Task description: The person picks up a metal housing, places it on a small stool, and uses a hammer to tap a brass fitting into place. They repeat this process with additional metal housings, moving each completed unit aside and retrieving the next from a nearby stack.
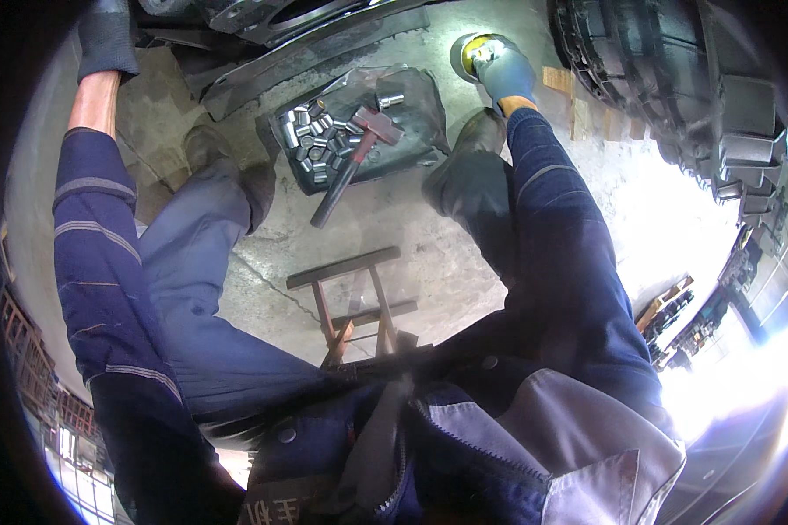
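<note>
In the head view, the right hand (508, 77), gloved, is at a round yellow-and-dark container (470, 54) on the concrete floor (429, 249), between 12 and 1 o'clock. Glare and the glove hide its fingertips, so I cannot tell whether they grip the container or only dip into it. The left hand (107, 44), also gloved, is at 10 o'clock beside black metal parts (271, 19); its fingers are cut off and dark, so I cannot tell their state, though the stretched arm suggests bracing.

The black tray (420, 140) sits near 12 o'clock between the boots, probably for easy reach, and its raised edge likely stops the metal cylinders (315, 140) rolling away. The hammer (376, 125) lies across them, seemingly just set down handy, its handle pointing to 7 o'clock and its head to 1.

The container's round face seems turned upward; being round, it shows no clear long axis, and its depth is hidden.
</note>
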`<state>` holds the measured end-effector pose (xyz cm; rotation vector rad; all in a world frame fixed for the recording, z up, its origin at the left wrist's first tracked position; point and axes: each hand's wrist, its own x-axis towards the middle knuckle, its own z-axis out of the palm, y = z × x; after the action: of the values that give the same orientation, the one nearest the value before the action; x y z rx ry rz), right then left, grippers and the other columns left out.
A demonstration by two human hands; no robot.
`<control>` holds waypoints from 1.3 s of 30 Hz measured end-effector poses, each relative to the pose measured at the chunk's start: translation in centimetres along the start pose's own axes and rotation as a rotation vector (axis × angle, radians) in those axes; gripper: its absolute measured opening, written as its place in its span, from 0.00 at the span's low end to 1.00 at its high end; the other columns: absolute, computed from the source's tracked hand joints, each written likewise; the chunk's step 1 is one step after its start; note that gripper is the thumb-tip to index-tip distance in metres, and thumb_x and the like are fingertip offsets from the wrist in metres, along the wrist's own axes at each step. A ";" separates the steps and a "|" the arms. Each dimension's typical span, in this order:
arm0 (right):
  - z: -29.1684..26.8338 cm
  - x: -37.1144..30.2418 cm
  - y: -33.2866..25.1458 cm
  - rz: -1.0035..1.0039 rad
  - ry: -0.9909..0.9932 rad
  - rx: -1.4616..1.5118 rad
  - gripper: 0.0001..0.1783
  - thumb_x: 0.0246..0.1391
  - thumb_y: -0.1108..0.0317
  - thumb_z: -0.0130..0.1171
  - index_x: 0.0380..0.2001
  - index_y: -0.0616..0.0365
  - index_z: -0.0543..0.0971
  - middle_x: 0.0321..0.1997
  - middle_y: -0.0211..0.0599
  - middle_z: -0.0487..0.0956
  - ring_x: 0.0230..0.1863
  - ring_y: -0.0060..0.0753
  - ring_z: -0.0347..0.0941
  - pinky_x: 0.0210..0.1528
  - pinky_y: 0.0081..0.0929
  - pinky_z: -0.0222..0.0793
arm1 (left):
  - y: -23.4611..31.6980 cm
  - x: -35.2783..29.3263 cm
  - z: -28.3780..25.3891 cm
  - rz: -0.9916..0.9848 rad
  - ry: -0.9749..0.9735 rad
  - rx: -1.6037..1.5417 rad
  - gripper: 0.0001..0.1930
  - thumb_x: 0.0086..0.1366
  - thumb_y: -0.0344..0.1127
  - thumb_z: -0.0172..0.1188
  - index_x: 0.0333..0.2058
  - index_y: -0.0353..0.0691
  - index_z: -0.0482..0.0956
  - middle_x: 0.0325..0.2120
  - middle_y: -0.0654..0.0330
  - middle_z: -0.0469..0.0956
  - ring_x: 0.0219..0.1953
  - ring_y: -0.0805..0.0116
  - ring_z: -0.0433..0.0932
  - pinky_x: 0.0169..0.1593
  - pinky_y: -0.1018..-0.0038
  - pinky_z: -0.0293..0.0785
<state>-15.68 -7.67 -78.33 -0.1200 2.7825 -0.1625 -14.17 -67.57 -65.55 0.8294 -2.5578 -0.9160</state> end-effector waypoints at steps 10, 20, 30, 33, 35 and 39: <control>-0.7 0.1 -1.6 0.031 -0.123 -0.127 0.22 0.62 0.56 0.58 0.56 0.50 0.83 0.53 0.46 0.85 0.55 0.46 0.82 0.58 0.41 0.76 | 1.6 -1.2 0.2 0.003 -0.003 -0.044 0.39 0.72 0.67 0.45 0.50 0.30 0.81 0.47 0.37 0.82 0.53 0.44 0.80 0.55 0.54 0.74; 1.8 0.8 0.0 -0.032 0.021 -0.065 0.25 0.61 0.46 0.58 0.53 0.50 0.84 0.52 0.47 0.85 0.53 0.52 0.82 0.57 0.44 0.75 | 3.1 -2.1 1.2 -0.002 -0.038 -0.098 0.38 0.74 0.65 0.44 0.52 0.29 0.80 0.48 0.37 0.82 0.54 0.45 0.80 0.55 0.55 0.73; -12.0 -2.5 -2.6 -0.211 0.065 0.169 0.23 0.58 0.46 0.64 0.46 0.52 0.86 0.49 0.51 0.84 0.50 0.57 0.81 0.53 0.45 0.76 | 5.6 -5.2 0.3 -0.057 -0.064 -0.389 0.37 0.75 0.63 0.43 0.54 0.29 0.79 0.49 0.38 0.82 0.55 0.47 0.80 0.56 0.55 0.73; -19.3 -4.1 -7.3 -0.444 0.185 0.095 0.20 0.60 0.53 0.66 0.47 0.54 0.85 0.48 0.49 0.85 0.46 0.51 0.83 0.49 0.38 0.78 | 7.1 -6.0 0.0 -0.049 -0.036 -0.250 0.33 0.75 0.58 0.43 0.44 0.29 0.84 0.42 0.35 0.83 0.49 0.42 0.83 0.52 0.52 0.75; -23.7 -5.7 -11.2 -0.564 0.215 0.370 0.17 0.57 0.60 0.71 0.46 0.56 0.86 0.46 0.48 0.85 0.43 0.37 0.84 0.45 0.31 0.80 | 8.1 -6.1 -0.7 -0.010 0.029 -0.091 0.38 0.69 0.65 0.47 0.38 0.27 0.85 0.35 0.32 0.82 0.43 0.34 0.83 0.49 0.49 0.75; -29.2 -8.7 -19.6 -0.692 0.150 0.588 0.16 0.54 0.62 0.75 0.44 0.57 0.87 0.44 0.44 0.85 0.42 0.28 0.83 0.46 0.27 0.80 | 9.8 -6.8 -2.2 -0.114 -0.114 -0.059 0.31 0.69 0.59 0.51 0.44 0.33 0.86 0.46 0.35 0.82 0.52 0.36 0.80 0.57 0.50 0.74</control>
<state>-16.45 -23.35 -45.66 -0.9347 2.5804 -1.1726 -11.91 -58.36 -58.07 0.9395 -2.5870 -1.0978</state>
